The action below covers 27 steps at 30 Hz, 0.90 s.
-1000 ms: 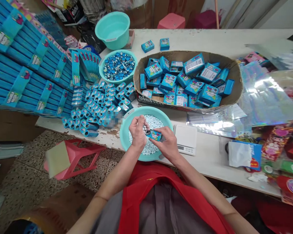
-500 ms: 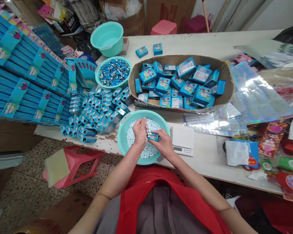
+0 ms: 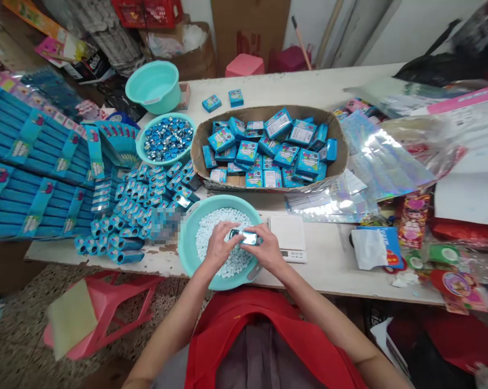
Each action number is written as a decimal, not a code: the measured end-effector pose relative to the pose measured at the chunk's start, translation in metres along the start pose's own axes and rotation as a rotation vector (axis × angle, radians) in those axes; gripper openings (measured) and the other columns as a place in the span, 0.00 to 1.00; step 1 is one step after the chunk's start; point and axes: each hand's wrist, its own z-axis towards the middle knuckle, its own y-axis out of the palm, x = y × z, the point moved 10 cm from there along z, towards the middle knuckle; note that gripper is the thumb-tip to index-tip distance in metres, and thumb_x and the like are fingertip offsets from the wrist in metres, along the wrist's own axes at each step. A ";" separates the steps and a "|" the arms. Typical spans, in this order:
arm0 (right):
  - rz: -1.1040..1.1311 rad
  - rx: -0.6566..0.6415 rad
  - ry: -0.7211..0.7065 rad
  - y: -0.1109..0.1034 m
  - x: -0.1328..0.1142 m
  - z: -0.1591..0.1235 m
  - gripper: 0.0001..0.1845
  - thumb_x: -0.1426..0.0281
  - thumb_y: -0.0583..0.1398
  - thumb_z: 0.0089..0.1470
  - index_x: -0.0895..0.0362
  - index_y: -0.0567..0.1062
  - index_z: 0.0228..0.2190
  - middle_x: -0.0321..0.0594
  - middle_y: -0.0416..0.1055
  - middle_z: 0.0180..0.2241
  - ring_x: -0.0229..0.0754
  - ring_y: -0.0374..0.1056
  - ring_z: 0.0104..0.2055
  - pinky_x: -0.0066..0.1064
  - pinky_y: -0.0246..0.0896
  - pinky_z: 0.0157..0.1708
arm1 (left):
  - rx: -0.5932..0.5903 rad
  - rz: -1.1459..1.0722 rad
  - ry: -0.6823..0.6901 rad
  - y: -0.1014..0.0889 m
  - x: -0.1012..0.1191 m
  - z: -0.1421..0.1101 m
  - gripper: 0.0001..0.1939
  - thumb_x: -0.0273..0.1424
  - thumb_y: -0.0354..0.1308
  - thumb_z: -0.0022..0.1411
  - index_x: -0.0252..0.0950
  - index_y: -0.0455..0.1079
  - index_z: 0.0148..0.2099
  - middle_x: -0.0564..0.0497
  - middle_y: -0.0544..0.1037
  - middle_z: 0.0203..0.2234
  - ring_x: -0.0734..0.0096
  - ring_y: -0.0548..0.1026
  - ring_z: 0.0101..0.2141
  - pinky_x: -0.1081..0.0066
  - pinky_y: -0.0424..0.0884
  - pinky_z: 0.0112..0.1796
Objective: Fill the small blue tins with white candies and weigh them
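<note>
Over the turquoise basin [image 3: 186,237], both hands meet around a small blue candy tin [image 3: 249,237], whose shiny side faces up. My right hand [image 3: 270,249] grips its right end between thumb and fingers. My left hand [image 3: 219,246] is closed at the left end, thumb and fingers against the tin; part of that end is hidden. White candies [image 3: 229,265] fill the basin below. Blue tins with round openings [image 3: 140,189] lie massed to the left. Behind them, a smaller turquoise bowl [image 3: 140,148] holds shiny blue and silver caps [image 3: 168,139].
A cut-down cardboard box [image 3: 341,154] full of blue candy tins stands behind the basin. To the right are a white scale [image 3: 288,232], clear plastic sheets [image 3: 381,156] and bright packages [image 3: 414,221]. A turquoise tub [image 3: 152,86] stands at the back; a pink stool [image 3: 109,308] is lower left.
The candy tin has turned from its printed face to a shiny side. My left hand has gone from cupped beside it to fingers against its end. The whole view has shifted.
</note>
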 end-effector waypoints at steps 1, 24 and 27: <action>-0.005 -0.009 0.001 0.000 -0.001 0.000 0.17 0.65 0.69 0.40 0.52 0.78 0.35 0.37 0.72 0.32 0.44 0.71 0.37 0.37 0.68 0.39 | -0.047 -0.013 0.012 0.007 0.003 0.001 0.06 0.35 0.60 0.53 0.42 0.75 0.35 0.50 0.77 0.35 0.63 0.72 0.41 0.66 0.65 0.45; -0.525 0.456 0.138 -0.197 0.038 0.141 0.30 0.54 0.64 0.47 0.61 0.68 0.45 0.56 0.63 0.51 0.56 0.57 0.56 0.49 0.52 0.53 | -0.127 0.524 -0.536 0.056 -0.109 -0.025 0.23 0.44 0.54 0.57 0.36 0.66 0.50 0.41 0.73 0.44 0.54 0.73 0.44 0.63 0.67 0.42; -0.520 0.360 0.409 -0.198 0.076 0.207 0.41 0.51 0.69 0.34 0.69 0.68 0.42 0.67 0.60 0.51 0.64 0.55 0.55 0.56 0.50 0.51 | -0.207 0.369 -0.522 0.061 -0.114 -0.024 0.17 0.41 0.56 0.57 0.37 0.69 0.45 0.47 0.77 0.38 0.59 0.74 0.43 0.68 0.66 0.42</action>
